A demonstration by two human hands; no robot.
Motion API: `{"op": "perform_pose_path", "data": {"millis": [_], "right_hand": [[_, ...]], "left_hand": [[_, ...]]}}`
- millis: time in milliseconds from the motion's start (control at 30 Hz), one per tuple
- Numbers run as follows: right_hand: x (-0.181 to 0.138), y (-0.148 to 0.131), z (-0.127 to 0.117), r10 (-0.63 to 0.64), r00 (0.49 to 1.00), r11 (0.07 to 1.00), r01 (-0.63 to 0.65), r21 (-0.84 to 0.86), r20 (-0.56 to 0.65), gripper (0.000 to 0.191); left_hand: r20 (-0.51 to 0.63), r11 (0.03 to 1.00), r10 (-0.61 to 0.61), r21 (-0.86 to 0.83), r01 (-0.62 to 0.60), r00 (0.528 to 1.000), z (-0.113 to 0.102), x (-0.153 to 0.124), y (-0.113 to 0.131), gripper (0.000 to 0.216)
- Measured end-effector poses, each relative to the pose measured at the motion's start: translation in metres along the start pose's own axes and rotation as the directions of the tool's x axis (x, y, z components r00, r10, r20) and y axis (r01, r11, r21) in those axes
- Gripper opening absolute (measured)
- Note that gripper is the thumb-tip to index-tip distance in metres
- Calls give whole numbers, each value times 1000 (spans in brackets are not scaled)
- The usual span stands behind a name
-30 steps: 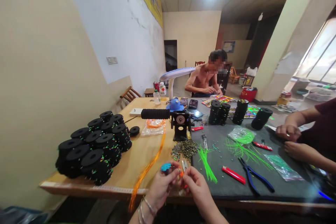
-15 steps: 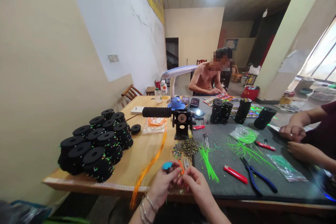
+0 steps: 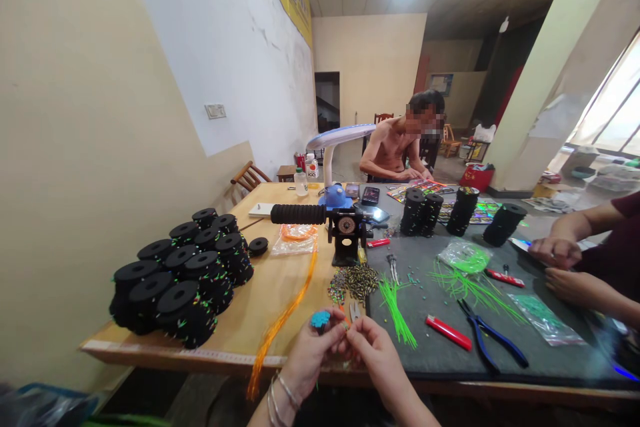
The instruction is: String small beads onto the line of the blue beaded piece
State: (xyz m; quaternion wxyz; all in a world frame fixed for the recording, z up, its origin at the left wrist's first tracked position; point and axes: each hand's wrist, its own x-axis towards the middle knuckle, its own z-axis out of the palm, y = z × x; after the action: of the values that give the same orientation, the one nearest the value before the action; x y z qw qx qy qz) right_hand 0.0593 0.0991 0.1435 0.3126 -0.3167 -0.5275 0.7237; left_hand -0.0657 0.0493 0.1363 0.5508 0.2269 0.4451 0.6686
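My left hand (image 3: 309,351), with bangles on its wrist, is closed at the table's front edge. A bumpy turquoise-topped piece (image 3: 320,319) sticks up from its fingers; its lower part is hidden. The fingertips of my right hand (image 3: 375,350) are pinched together against those of the left. What they pinch is too small to make out. Just beyond the fingers lie the metal jaws of a small tool (image 3: 355,310), with a bit of orange beside them. Behind are a heap of small dark and brassy pieces (image 3: 363,280) and a bundle of green strands (image 3: 397,313).
Black foam spools (image 3: 183,300) are stacked at left. Orange strands (image 3: 283,323) hang over the front edge. A winding device (image 3: 346,240) stands mid-table near a lamp (image 3: 335,197). Blue-handled pliers (image 3: 493,337) and a red lighter (image 3: 449,332) lie right. Two other people sit at the table.
The turquoise-topped piece has tipped slightly more upright in my left hand. My fingertips have shifted a little, and less orange shows between them. The co-worker's hands at right moved slightly.
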Motion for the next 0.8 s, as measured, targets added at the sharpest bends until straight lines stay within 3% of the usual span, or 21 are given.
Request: {"op": "perform_pose_path", "data": {"millis": [300, 500, 733, 800], "right_hand": [[4, 10, -5, 30, 1000, 999, -30, -33, -7, 57], [3, 8, -6, 16, 1000, 997, -14, -78, 24, 59], [-4, 0, -12, -219, 973, 938, 188, -292, -76, 45], [-7, -6, -12, -233, 969, 933, 201, -299, -76, 45]], "left_hand": [[-9, 957, 148, 253, -141, 989, -2, -3, 5, 35], [6, 943, 142, 302, -137, 990, -3, -5, 13, 34], [-24, 892, 259, 389, -230, 966, 8, -12, 35, 28], [10, 870, 291, 413, -269, 957, 13, -15, 40, 25]]}}
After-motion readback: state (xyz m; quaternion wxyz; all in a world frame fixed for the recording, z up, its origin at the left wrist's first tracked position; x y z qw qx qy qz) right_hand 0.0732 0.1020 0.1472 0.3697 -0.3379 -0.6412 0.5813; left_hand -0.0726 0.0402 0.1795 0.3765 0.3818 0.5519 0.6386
